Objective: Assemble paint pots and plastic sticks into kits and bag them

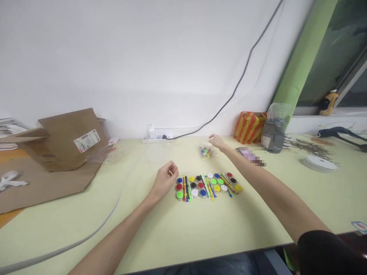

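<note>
My left hand [165, 176] is closed with curled fingers, just left of the rows of small parts; what it pinches, if anything, does not show. My right hand [217, 141] reaches far forward with closed fingers, beside a small clear plastic bag [205, 152] of coloured parts; its fingertips are too small to read. Between my arms lie several round coloured discs on clear bases [201, 185], in blue, red, green, black, white and yellow. Bundles of thin plastic arrows [187, 188] separate the disc groups, with another arrow bundle [228, 185] at the right.
An open cardboard box [71, 141] stands at the left on flat cardboard. Behind are a power strip [157, 136] and a dark cable [243, 72]. Rightward are a striped bag [249, 128], a grey bag [273, 135] and a white spool [319, 163]. A pale cable [109, 214] crosses the table.
</note>
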The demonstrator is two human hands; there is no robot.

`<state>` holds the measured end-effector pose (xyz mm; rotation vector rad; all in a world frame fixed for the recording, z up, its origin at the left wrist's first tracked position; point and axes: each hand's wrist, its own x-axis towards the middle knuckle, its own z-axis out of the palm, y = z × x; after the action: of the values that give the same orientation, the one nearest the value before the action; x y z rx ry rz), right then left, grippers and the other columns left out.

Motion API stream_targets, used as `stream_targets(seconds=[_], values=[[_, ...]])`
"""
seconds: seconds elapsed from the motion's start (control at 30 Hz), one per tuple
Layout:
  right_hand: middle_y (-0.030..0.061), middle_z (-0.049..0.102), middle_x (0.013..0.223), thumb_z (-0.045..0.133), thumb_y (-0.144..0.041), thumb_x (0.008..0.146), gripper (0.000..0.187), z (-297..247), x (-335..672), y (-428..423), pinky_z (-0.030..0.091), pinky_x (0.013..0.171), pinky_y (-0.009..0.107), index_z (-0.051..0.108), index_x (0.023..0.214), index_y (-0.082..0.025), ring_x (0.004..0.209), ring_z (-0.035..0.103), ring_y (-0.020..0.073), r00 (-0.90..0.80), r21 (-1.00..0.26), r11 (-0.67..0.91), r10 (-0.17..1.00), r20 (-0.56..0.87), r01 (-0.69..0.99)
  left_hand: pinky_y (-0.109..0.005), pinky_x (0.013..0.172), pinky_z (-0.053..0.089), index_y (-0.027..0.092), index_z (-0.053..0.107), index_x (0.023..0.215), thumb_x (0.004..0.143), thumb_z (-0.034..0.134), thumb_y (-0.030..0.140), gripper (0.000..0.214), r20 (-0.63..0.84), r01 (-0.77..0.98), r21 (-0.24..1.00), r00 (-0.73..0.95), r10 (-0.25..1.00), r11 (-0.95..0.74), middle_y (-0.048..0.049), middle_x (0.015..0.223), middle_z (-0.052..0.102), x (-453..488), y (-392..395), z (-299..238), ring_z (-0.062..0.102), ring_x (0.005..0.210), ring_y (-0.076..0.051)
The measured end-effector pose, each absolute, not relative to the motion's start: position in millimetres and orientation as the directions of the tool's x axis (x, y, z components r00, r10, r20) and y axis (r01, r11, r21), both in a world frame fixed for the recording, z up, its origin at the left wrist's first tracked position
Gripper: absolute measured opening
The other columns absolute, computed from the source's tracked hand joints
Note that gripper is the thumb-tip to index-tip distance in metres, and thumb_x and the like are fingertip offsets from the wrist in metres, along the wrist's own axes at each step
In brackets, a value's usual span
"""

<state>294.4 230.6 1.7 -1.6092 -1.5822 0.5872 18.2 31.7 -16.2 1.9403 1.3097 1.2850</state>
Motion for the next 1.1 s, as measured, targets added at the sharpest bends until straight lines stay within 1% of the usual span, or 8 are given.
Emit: stream_targets(seconds=[0.17,0.3,0.53,0.7,0.77,0.83,0.93,1.1], values=[[0.0091,0.066,0.109,0.051,-0.010,0.079,0.037,-1,292,177,0.046,0.085,0.028,0.062,0.113,-0.016,0.098,0.060,0.0190,-0.071,-0.711,0.335,0.925,0.373,0.619,-0.031,0.079,0.043,0.021,0.052,0.086,0.088,0.049,0.020,0.004,0.514,0.535,0.665,0.178,0.839,-0.521,0.0005,0.083,0.059,21,31,-19,0.055,0.079,-0.015],[0.0080,0.066,0.109,0.049,-0.013,0.082,0.030,-6,284,125,0.046,0.087,0.033,0.061,0.109,-0.017,0.099,0.059,0.0198,-0.274,-0.637,0.551,0.830,0.486,0.539,-0.032,0.081,0.043,0.021,0.055,0.097,0.091,0.044,0.020,0.012,0.552,0.548,0.654,0.126,0.824,-0.522,-0.0032,0.096,0.061,22,37,-20,0.055,0.088,-0.017],[0.0068,0.065,0.104,0.051,-0.013,0.090,0.021,0,247,67,0.043,0.094,0.039,0.067,0.101,-0.022,0.104,0.057,0.0228,-0.512,-0.496,0.716,0.698,0.500,0.492,-0.029,0.075,0.043,0.020,0.058,0.088,0.088,0.039,0.011,0.020,0.512,0.565,0.616,0.244,0.824,-0.550,-0.0028,0.091,0.059,19,41,-18,0.055,0.084,-0.017],[0.0128,0.062,0.110,0.051,-0.010,0.092,0.020,1,239,56,0.040,0.094,0.043,0.069,0.097,-0.019,0.108,0.052,0.0272,-0.579,-0.213,0.754,0.625,0.524,0.621,-0.033,0.083,0.044,0.019,0.059,0.084,0.086,0.037,0.004,0.027,0.558,0.581,0.494,0.359,0.748,-0.647,-0.0049,0.093,0.057,12,35,-16,0.055,0.089,-0.019],[0.0137,0.063,0.105,0.050,-0.009,0.092,0.020,5,256,63,0.039,0.091,0.042,0.069,0.094,-0.018,0.105,0.052,0.0275,-0.562,-0.157,0.724,0.636,0.529,0.672,-0.035,0.086,0.043,0.020,0.059,0.086,0.084,0.037,0.002,0.028,0.566,0.602,0.429,0.402,0.720,-0.673,-0.0057,0.095,0.058,10,34,-16,0.055,0.092,-0.020],[0.0091,0.064,0.094,0.054,-0.013,0.092,0.015,11,282,72,0.041,0.083,0.035,0.068,0.094,-0.018,0.092,0.055,0.0227,-0.537,-0.273,0.693,0.702,0.468,0.668,-0.035,0.086,0.044,0.020,0.060,0.088,0.084,0.038,0.002,0.029,0.564,0.613,0.399,0.423,0.709,-0.682,-0.0061,0.096,0.059,9,35,-16,0.055,0.092,-0.020],[0.0016,0.061,0.076,0.058,-0.025,0.090,0.012,20,322,85,0.037,0.064,0.027,0.068,0.087,-0.018,0.067,0.052,0.0147,-0.537,-0.470,0.564,0.818,0.205,0.679,-0.035,0.086,0.045,0.020,0.060,0.093,0.084,0.038,0.002,0.030,0.554,0.607,0.401,0.435,0.710,-0.686,-0.0064,0.098,0.059,10,37,-17,0.056,0.093,-0.020],[-0.0006,0.058,0.067,0.068,-0.035,0.080,0.017,25,358,96,0.031,0.054,0.025,0.068,0.077,-0.018,0.060,0.048,0.0130,-0.513,-0.539,0.410,0.857,-0.048,0.736,-0.036,0.089,0.046,0.021,0.060,0.099,0.086,0.038,0.004,0.030,0.550,0.595,0.393,0.460,0.697,-0.702,-0.0071,0.102,0.061,12,38,-16,0.057,0.098,-0.021]])
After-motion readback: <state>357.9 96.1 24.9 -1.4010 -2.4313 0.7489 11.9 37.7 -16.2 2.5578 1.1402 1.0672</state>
